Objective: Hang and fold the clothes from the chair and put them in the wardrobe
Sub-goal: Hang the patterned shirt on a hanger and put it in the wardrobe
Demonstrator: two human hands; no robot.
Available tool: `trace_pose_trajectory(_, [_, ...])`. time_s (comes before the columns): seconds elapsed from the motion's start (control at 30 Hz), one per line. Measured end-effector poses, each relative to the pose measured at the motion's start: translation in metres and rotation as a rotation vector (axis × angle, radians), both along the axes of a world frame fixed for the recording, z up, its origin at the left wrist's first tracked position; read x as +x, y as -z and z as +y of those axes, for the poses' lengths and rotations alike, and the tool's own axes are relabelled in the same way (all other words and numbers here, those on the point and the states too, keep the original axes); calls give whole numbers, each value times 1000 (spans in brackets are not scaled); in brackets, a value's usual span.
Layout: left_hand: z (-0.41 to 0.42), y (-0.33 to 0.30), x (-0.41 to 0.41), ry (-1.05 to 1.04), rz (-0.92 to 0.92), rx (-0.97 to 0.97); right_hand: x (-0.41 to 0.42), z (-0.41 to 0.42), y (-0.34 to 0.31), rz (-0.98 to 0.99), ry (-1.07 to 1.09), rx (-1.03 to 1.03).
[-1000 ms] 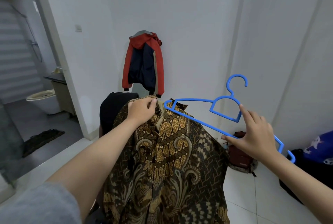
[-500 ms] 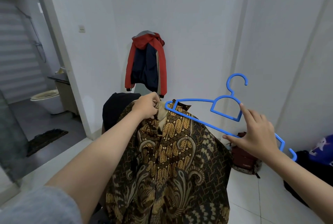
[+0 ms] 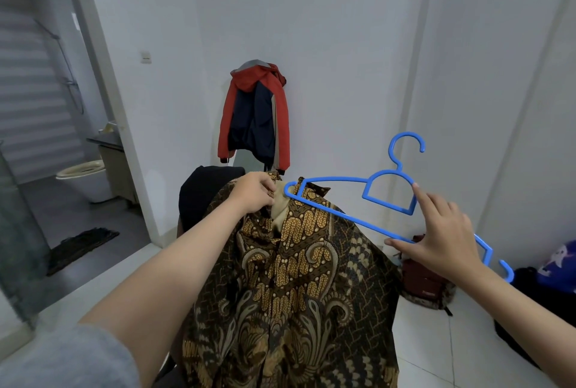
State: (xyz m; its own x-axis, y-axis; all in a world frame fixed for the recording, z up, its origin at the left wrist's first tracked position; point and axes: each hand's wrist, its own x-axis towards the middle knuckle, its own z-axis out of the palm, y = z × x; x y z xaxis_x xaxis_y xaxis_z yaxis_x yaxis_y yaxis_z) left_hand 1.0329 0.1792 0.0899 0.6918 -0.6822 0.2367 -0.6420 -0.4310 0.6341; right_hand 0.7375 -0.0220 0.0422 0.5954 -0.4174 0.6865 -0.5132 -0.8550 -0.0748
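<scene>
A brown and gold batik shirt [image 3: 296, 288] hangs in front of me, held up at the collar by my left hand [image 3: 254, 192]. My right hand [image 3: 442, 238] grips a blue plastic hanger [image 3: 386, 197] by its lower bar, hook pointing up. The hanger's left tip touches the shirt's open collar, right beside my left fingers. Behind the shirt stands a chair with a black garment [image 3: 205, 191] draped over it, mostly hidden.
A red and navy jacket [image 3: 255, 119] hangs on the white wall ahead. On the left an open doorway leads to a bathroom with a toilet [image 3: 84, 175] and a dark mat [image 3: 81, 247]. A maroon bag [image 3: 427, 281] and dark bags [image 3: 542, 294] lie on the tiled floor at right.
My left hand has pinched the collar open, showing its tan lining, and the hanger's left tip has come up against the opening. The view has shifted slightly.
</scene>
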Motion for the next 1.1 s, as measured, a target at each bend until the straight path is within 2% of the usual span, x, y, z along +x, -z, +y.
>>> trace_pose_trajectory(0.2, [11,-8,-1,53,-48,145,0,5,-5,-2,-16,0])
trace_pose_trajectory(0.3, [24,-23,-4,20,-47,282,6,13,-13,8,-44,-11])
trace_pose_trajectory(0.37, [35,-33,-6,-7,-91,295,12,19,-20,18,-61,-32])
trace_pose_trajectory(0.47, [56,-50,-14,-32,-215,184,21,32,-31,20,-100,-69])
trace_pose_trajectory(0.63, [78,-72,-32,52,-225,51,39,60,-51,4,-162,-156])
trace_pose_trajectory(1.1, [105,-116,-121,231,-272,-79,69,127,-86,-101,-124,-270])
